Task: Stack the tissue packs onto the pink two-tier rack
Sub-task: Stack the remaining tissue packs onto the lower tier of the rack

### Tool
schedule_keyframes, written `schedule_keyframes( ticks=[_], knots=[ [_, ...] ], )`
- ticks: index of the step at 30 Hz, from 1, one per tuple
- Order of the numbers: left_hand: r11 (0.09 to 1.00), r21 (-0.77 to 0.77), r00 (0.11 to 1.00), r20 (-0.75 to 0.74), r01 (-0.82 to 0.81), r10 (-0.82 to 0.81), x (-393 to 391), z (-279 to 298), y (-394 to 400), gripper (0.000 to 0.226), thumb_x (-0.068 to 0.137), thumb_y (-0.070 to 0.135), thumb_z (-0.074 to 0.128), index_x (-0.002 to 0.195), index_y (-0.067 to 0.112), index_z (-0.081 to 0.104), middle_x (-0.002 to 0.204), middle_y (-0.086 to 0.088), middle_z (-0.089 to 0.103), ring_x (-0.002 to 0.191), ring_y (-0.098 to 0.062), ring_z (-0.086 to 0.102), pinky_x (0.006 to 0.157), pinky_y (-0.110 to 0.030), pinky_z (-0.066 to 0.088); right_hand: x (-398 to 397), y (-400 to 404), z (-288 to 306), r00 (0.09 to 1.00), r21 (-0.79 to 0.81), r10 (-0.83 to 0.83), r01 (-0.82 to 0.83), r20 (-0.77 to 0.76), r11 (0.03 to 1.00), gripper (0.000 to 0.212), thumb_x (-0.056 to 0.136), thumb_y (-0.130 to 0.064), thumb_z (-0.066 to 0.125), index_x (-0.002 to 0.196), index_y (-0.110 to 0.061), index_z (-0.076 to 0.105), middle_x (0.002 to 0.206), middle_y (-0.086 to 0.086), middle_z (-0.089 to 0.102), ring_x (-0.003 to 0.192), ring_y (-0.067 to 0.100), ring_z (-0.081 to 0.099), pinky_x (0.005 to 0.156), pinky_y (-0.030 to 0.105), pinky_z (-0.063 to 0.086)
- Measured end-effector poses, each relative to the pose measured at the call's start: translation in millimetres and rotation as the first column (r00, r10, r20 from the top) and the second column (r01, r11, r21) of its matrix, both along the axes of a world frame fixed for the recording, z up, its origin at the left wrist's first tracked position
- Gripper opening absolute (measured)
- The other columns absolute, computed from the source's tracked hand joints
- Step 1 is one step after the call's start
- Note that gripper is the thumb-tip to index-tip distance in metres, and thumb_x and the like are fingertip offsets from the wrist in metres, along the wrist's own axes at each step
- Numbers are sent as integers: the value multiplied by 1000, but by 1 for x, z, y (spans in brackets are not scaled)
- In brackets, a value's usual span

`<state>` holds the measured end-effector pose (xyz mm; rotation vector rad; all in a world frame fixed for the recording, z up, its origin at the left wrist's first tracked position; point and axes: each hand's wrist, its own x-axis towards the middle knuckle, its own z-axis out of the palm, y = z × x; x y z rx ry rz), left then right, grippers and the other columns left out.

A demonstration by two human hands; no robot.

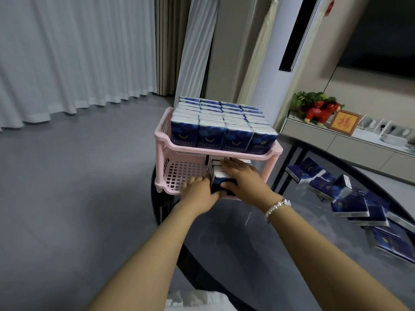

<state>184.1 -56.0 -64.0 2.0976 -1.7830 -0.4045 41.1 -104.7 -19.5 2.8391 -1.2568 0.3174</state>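
The pink two-tier rack [162, 140] stands at the far left edge of a dark glass table [258, 239]. Its upper tier is packed with upright blue tissue packs [222, 124]. On the lower tier a row of packs [219, 173] stands right of the middle, and the tier's left part [182, 173] is bare grid. My left hand [201, 189] touches the left side of the frontmost pack, thumb at its front. My right hand [243, 178] lies over the top of the row, thumb curled onto the front pack. Loose blue packs [350, 198] lie scattered on the table to the right.
Grey floor and white curtains [67, 59] fill the left. Behind the rack stands a tall white unit [276, 63]. A low cabinet at the back right holds a red toy animal [321, 113], a plant and a framed picture [343, 122]. A television [381, 34] hangs above.
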Motion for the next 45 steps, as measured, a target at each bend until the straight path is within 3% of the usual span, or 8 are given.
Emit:
schedule_keyframes(
  ticks=[4, 7, 13, 19, 25, 29, 37, 45],
  knots=[
    [994, -89, 996, -76, -60, 53, -5, 10, 21, 68, 90, 56, 49, 142, 15, 34, 146, -6, 39, 134, -27, 31, 111, -40, 26, -15, 23, 0, 965, 24, 5, -12, 263, 1000, 54, 90, -26, 59, 140, -14, 41, 147, 3, 41, 139, 17, 30, 113, 25, 18],
    [948, -274, 978, -174, -163, 117, -19, 23, 38, 53, 90, 47, 55, 132, 16, 47, 133, -6, 49, 125, -26, 40, 105, -38, 32, -35, 45, 1, 912, 41, -61, 48, 406, 998, 44, 91, -27, 58, 134, -17, 50, 132, 0, 56, 124, 16, 47, 104, 24, 34],
    [890, -452, 941, -322, -59, -101, -79, 47, 57, 18, 87, 27, 63, 100, 15, 64, 99, 3, 58, 95, -18, 58, 88, -39, 48, -94, 72, 5, 833, 113, -202, 168, 514, 979, 33, 92, -28, 55, 124, -23, 59, 114, -3, 62, 109, 15, 53, 93, 35, 49],
    [931, -364, 880, -433, 25, -193, -152, 50, 37, 14, 92, 27, 57, 101, 18, 63, 99, 7, 53, 95, -14, 59, 90, -33, 49, -171, 62, 8, 788, 90, -324, 327, 524, 941, 30, 92, -32, 54, 119, -21, 62, 108, -5, 65, 103, 12, 53, 84, 19, 38],
    [957, -266, 885, -412, 112, -218, -217, 47, -13, 19, 93, 33, 54, 106, 20, 61, 110, 3, 53, 93, -12, 56, 83, -23, 43, -252, 28, 10, 746, 26, -463, 515, 478, 857, 30, 91, -35, 55, 116, -22, 64, 111, -1, 66, 103, 21, 55, 87, 32, 41],
    [957, -232, 896, -365, 175, -252, -250, 38, -61, 32, 93, 41, 52, 119, 22, 57, 124, 2, 49, 111, -16, 52, 95, -33, 45, -292, -4, 8, 707, 17, -616, 653, 348, 758, 42, 90, -52, 48, 127, -34, 53, 131, -3, 53, 121, 23, 42, 98, 37, 30],
    [929, 9, 927, -70, 371, -369, -291, 35, -169, 57, 93, 61, 31, 147, 43, 22, 161, 3, 0, 147, -27, -3, 117, -55, 3, -334, -77, -12, 623, 256, -782, 758, -12, 600, 70, 78, -80, 26, 142, -51, 19, 156, 2, 18, 140, 37, 18, 113, 54, 16],
    [872, 172, 881, 43, 459, -472, -314, 19, -234, 72, 80, 81, 25, 145, 51, 20, 160, 4, -17, 143, -34, -24, 110, -64, -12, -342, -94, -42, 601, 312, -792, 736, 105, 600, 63, 78, -80, 26, 136, -55, 26, 144, -5, 39, 131, 28, 36, 105, 47, 27]
  ],
)
